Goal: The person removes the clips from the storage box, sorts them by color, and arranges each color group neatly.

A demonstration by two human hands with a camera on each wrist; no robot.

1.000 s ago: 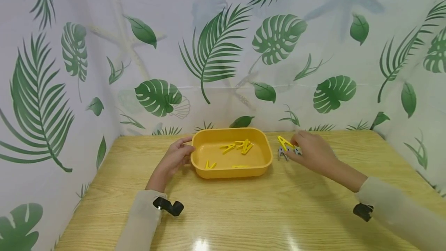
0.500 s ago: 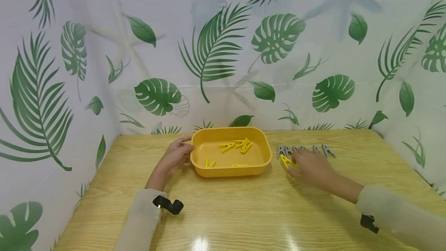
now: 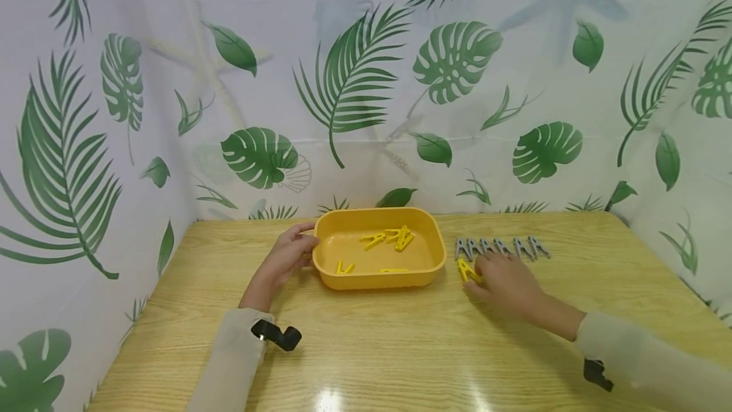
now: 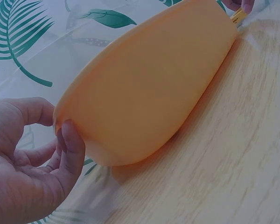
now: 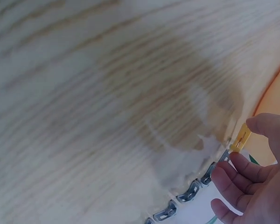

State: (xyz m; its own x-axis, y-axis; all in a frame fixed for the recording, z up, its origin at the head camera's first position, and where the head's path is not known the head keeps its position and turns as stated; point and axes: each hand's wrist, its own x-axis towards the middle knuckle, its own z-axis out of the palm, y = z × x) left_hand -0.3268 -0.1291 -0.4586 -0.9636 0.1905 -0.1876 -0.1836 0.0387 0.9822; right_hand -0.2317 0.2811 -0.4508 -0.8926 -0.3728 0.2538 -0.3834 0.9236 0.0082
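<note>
A yellow-orange plastic basin [image 3: 372, 281] sits on the table, with several yellow clothespins [image 3: 403, 239] lying inside. My left hand [image 3: 286, 256] holds its left end; in the left wrist view the thumb lies against the outer wall and the fingers reach the rim of the basin [image 4: 144, 88]. To the right of the basin, my right hand [image 3: 509, 288] pinches one yellow clothespin [image 3: 466, 271] between thumb and fingertips, close over the tabletop. Just behind it runs a row of several grey clothespins [image 3: 501, 247], which the right wrist view shows beside the fingers of the right hand [image 5: 256, 182].
The wood-grain table [image 3: 389, 348] extends in front of the basin and both hands. Behind and at the sides hangs a white cloth printed with green leaves [image 3: 366, 81]. A black wrist camera [image 3: 276, 334] sits on the left sleeve, another on the right.
The right hand has brought the yellow clothespin from over the grey row toward the front, down to just before its left end, uncovering the row. The left hand stays at the basin.
</note>
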